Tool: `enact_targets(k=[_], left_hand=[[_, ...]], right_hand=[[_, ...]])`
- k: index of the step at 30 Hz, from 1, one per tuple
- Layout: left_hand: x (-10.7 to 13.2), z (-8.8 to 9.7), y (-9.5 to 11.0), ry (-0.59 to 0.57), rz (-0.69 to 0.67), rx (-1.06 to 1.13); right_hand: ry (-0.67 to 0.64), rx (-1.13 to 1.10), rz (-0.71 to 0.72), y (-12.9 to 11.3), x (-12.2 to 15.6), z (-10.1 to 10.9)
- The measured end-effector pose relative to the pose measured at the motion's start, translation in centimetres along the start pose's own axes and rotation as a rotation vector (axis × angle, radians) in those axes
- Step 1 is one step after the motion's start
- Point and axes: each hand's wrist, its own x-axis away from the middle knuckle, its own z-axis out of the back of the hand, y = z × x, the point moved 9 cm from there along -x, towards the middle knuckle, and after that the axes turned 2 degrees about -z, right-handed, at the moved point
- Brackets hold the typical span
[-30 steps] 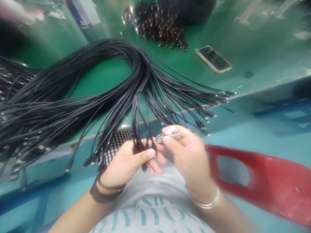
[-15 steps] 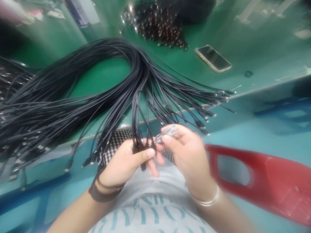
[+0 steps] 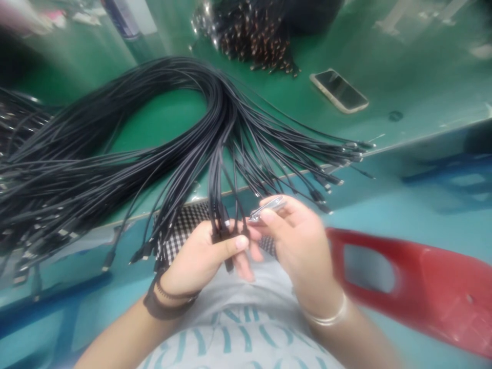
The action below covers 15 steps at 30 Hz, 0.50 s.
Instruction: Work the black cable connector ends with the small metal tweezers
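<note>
"What's your left hand [image 3: 200, 259] doing?"

"You have it closed around a gathered bunch of black cables [image 3: 219, 123], thumb across the front, with one connector poking out below your fingers."

"And your right hand [image 3: 300, 251]?"

"It's in a narrow pinch on a nail clipper [image 3: 267, 209], whose tip sits just beside the cables in your left hand."

"Where's the rest of the bunch?"

"It fans out from your grip across the green workbench [image 3: 423, 102] and hangs over its edge."

"What's nearby?"

"A phone [image 3: 339, 91] and a heap of copper-tipped wires [image 3: 246, 36] lie on the bench beyond the cables. A checked cloth [image 3: 180, 241] shows behind your hands, and a red plastic piece with a cut-out [image 3: 407, 277] sits to your right."
</note>
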Motion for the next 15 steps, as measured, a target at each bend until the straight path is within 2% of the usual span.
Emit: enact_targets(k=[4,7,11,15], left_hand=[[-0.1,0.3,0.2,0.088,-0.051,0.040],[0.0,0.5,0.3,0.177,-0.090,0.037],[0.2,0.7,0.1,0.293,-0.077,-0.051],[0.2,0.6,0.5,0.358,-0.090,-0.069]], right_hand=[[-0.024,0.003,0.044,0.2,0.5,-0.1],[0.024,0.064,0.093,0.0,1.3,0.1],[0.089,0.128,0.154,-0.9,2.0,0.1],[0.120,0.194,0.185,-1.4,2.2,0.0]])
